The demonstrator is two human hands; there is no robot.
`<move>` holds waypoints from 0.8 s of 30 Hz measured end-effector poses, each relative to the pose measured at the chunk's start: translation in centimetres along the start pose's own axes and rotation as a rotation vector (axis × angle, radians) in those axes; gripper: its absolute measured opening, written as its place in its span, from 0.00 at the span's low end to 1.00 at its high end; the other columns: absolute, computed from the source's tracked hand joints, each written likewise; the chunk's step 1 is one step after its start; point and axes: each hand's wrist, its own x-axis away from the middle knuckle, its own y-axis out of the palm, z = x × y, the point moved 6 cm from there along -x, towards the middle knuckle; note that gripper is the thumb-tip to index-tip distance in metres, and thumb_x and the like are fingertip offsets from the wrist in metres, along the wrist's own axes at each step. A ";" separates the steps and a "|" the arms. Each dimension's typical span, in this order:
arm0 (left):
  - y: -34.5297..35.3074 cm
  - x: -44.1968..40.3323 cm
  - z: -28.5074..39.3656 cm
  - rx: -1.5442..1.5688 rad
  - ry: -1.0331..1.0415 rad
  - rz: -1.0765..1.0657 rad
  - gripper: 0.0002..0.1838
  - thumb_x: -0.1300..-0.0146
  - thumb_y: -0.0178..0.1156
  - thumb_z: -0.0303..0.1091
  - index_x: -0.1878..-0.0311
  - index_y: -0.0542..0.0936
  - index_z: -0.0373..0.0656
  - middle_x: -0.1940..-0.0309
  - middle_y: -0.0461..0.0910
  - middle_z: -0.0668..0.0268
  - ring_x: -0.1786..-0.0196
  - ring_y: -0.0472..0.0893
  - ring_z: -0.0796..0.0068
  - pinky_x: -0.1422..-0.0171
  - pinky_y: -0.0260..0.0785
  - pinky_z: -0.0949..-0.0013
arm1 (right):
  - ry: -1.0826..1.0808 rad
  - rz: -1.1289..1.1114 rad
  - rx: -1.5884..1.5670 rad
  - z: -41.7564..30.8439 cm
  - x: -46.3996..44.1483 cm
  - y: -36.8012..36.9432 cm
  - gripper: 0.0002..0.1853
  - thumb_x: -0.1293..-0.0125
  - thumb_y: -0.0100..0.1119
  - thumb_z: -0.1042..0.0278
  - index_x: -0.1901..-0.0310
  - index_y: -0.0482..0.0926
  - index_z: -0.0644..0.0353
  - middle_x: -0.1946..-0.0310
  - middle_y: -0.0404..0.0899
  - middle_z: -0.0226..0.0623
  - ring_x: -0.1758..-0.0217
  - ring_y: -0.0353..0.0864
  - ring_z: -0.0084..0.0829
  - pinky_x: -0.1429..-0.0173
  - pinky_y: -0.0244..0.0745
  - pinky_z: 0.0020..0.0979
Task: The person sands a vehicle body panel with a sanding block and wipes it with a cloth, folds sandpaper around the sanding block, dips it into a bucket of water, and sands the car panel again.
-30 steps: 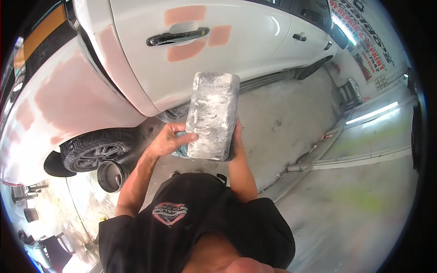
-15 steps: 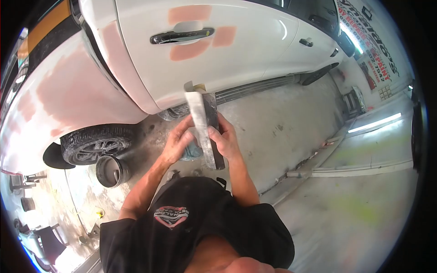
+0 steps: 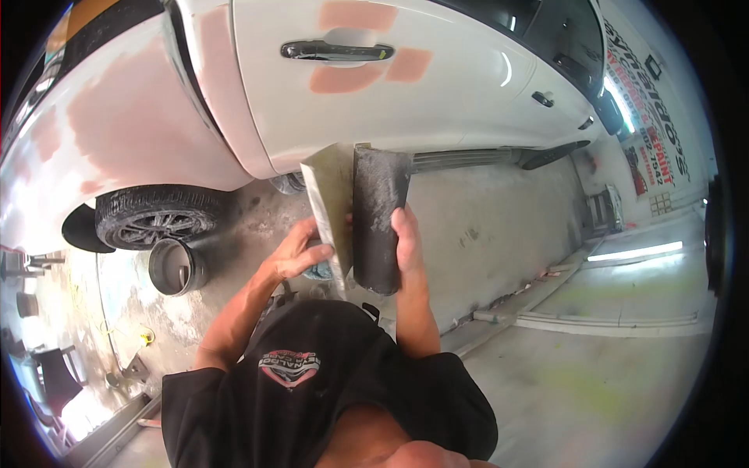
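Sheet (image 3: 333, 207) opened away from dark block (image 3: 379, 226); bucket (image 3: 198, 269) holds small object (image 3: 182, 276).

L hand (image 3: 300, 251) holds sheet (image 3: 333, 191), R hand (image 3: 407, 238) dk block (image 3: 376, 218)

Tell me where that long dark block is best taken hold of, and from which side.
Probably by its long right edge, near the middle, coming from the right. The dark block is long and narrow, so a hand can wrap that edge, as the right hand does; on its left, the sheet in the left hand stands close.
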 end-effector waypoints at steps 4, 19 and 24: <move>0.8 0.2 0.2 -0.086 -0.034 -0.031 0.42 0.33 0.65 0.56 0.26 0.70 0.33 0.39 0.80 0.55 0.36 0.79 0.62 0.27 0.69 0.55 | -0.342 0.016 0.783 -0.9 0.1 2.9 0.37 0.36 0.75 0.61 0.29 0.73 0.66 0.39 0.76 0.46 0.37 0.77 0.41 0.32 0.73 0.40; -3.1 8.9 1.9 -0.135 0.070 0.391 0.42 0.22 0.54 0.62 0.20 0.63 0.36 0.33 0.76 0.52 0.36 0.79 0.63 0.30 0.72 0.56 | -0.539 -0.169 0.854 5.4 -1.5 11.2 0.36 0.39 0.71 0.66 0.28 0.75 0.66 0.38 0.74 0.52 0.38 0.77 0.49 0.34 0.75 0.45; -7.2 13.8 2.5 0.001 0.137 0.546 0.44 0.25 0.62 0.60 0.20 0.63 0.38 0.32 0.76 0.58 0.36 0.80 0.69 0.33 0.75 0.59 | -0.529 -0.307 0.813 9.5 -2.6 17.2 0.33 0.36 0.63 0.71 0.27 0.73 0.67 0.35 0.71 0.53 0.34 0.75 0.48 0.31 0.72 0.45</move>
